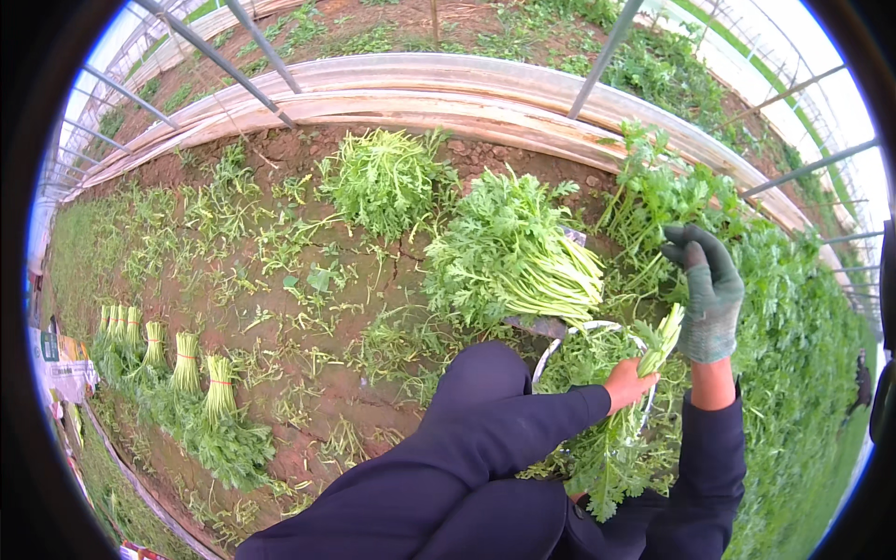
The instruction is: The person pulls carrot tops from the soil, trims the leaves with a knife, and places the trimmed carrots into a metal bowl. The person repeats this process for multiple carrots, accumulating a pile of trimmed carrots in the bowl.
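Observation:
My bare left hand (628, 386) grips a small bunch of leafy greens (661, 343), pale cut stems upward and lobed leaves hanging down. To its right, my right hand (707, 294) is raised in a grey-green work glove. Its fingers curl toward the thumb; nothing shows in them, but the inside of the grip is hidden. Below the left hand is a round white-rimmed container (543, 358) with loose leaves (588, 357) in it. Just beyond, a large heap of the same greens (514, 252) lies on a dark flat support (537, 326), stems toward my right hand.
Another heap of greens (383, 178) lies farther back. Several bundles tied with red bands (220, 392) rest at left. Trimmings litter the soil (371, 280). Uncut plants (791, 336) grow at right. Plastic sheeting (420, 77) and metal poles (605, 59) border the bed.

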`<action>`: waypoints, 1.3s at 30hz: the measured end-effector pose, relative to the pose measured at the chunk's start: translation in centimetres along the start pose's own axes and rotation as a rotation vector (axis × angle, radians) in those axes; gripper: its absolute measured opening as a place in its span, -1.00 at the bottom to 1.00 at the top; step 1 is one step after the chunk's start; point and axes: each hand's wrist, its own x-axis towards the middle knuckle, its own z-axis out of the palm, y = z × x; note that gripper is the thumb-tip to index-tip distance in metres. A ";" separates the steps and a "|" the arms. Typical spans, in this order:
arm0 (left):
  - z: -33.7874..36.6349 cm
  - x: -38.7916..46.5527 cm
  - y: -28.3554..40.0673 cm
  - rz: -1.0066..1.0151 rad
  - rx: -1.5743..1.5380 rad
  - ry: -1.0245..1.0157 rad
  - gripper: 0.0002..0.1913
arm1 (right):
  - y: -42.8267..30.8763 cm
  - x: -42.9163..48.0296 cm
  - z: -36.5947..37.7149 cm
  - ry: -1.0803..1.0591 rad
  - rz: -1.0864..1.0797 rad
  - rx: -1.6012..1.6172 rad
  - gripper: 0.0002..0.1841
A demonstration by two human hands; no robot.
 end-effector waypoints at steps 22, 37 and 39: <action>2.8 -2.2 2.8 -0.189 -0.102 -0.481 -0.68 | 7.4 -16.9 -17.1 0.325 0.526 -0.263 -0.36; 4.7 -1.5 0.2 0.023 0.363 -0.329 -0.82 | 7.5 -15.8 -19.7 0.638 0.249 -0.354 -0.82; 4.4 -1.4 0.6 -0.041 0.292 -0.333 -0.80 | 7.2 -15.7 -22.3 0.793 0.409 -0.261 -0.83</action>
